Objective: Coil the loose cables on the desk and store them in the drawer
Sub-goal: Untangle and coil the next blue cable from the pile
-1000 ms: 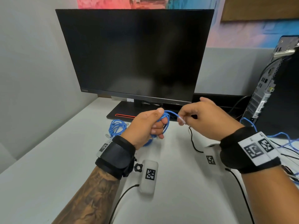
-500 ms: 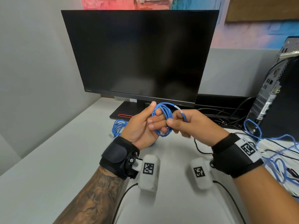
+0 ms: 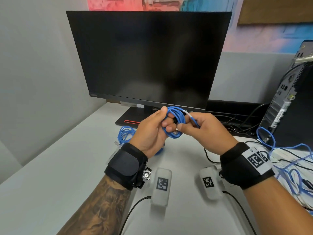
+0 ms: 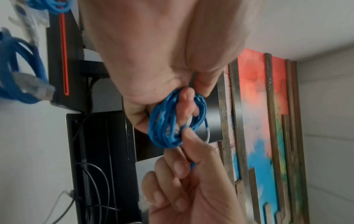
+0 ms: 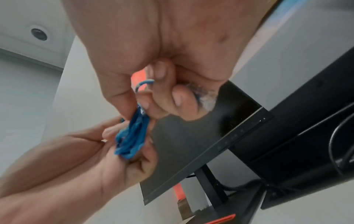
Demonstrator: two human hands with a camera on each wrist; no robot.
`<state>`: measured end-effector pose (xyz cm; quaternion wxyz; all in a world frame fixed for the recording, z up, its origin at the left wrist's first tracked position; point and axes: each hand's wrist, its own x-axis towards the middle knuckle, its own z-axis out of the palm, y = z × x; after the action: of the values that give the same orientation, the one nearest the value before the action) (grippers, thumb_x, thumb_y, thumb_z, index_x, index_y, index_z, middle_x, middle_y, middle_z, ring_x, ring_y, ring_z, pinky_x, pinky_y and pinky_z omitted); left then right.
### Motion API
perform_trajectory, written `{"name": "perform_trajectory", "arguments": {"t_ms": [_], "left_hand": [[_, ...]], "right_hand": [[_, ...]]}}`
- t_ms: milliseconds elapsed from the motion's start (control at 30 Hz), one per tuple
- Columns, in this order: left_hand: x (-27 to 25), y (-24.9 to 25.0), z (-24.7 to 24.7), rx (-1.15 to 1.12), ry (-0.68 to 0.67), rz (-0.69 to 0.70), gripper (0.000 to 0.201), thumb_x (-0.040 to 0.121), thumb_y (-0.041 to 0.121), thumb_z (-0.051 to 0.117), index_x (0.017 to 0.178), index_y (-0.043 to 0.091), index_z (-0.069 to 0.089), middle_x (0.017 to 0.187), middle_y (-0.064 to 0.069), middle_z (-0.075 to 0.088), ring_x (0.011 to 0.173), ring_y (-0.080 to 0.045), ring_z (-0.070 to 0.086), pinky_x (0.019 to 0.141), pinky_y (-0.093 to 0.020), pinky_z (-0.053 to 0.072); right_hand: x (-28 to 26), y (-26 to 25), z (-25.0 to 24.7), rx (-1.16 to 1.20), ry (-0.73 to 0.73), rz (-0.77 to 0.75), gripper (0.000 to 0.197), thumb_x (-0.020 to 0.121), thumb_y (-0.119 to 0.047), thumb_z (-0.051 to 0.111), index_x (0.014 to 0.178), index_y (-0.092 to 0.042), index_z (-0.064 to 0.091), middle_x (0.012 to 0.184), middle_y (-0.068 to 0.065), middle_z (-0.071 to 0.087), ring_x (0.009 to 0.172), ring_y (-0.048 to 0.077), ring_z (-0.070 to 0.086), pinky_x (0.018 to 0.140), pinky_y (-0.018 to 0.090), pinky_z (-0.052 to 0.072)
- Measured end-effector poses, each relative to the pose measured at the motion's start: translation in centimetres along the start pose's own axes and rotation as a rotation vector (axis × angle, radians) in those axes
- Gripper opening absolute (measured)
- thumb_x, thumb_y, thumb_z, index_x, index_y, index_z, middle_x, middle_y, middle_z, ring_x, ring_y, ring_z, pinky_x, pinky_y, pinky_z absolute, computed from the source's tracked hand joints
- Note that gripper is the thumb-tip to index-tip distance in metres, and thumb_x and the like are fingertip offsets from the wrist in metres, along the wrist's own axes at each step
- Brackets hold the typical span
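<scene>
A blue cable coil (image 3: 175, 122) is held in the air in front of the monitor, wound round the fingers of my left hand (image 3: 153, 131). In the left wrist view the coil (image 4: 172, 119) loops over those fingers. My right hand (image 3: 201, 128) pinches the cable's free end with its clear plug against the coil (image 5: 132, 136). A second blue cable bundle (image 3: 125, 134) lies on the white desk (image 3: 59, 175) to the left. Loose blue cable (image 3: 291, 160) sprawls at the right. No drawer is in view.
A black monitor (image 3: 149, 56) stands close behind the hands, on a black base with a red stripe (image 3: 131, 122). A computer tower (image 3: 291, 92) stands at the right with black wires (image 3: 237, 122) behind it. Grey walls close off the left and back.
My right hand has come in from apart to meet the left, bringing the cable end up to the coil. The coil has grown by a loop and both hands have risen a little.
</scene>
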<state>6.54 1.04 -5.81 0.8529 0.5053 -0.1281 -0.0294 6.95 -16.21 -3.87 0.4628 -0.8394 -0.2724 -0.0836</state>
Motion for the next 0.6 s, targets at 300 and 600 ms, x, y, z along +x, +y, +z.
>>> {"name": "perform_trajectory", "arguments": {"t_ms": [300,600], "left_hand": [[-0.3,-1.8,0.4,0.473,-0.230,-0.115,0.032,0.099,0.037,0.047,0.085,0.011,0.059,0.063,0.007,0.039,0.058,-0.010,0.037,0.059,-0.019,0.040],[0.1,-1.2,-0.6,0.116,-0.131,-0.040,0.029,0.102,0.020,0.043,0.082,0.013,0.063,0.071,-0.001,0.032,0.061,-0.010,0.037,0.062,-0.019,0.038]], "right_hand": [[0.4,1.0,-4.5,-0.043,0.426,-0.019,0.016,0.095,-0.025,0.063,0.087,-0.014,0.071,0.080,0.009,0.068,0.073,0.017,0.060,0.066,0.018,0.048],[0.9,3.2,-3.7,0.233,0.119,0.213,0.026,0.095,-0.001,0.052,0.094,-0.014,0.075,0.088,0.007,0.069,0.084,0.021,0.064,0.081,0.033,0.055]]}}
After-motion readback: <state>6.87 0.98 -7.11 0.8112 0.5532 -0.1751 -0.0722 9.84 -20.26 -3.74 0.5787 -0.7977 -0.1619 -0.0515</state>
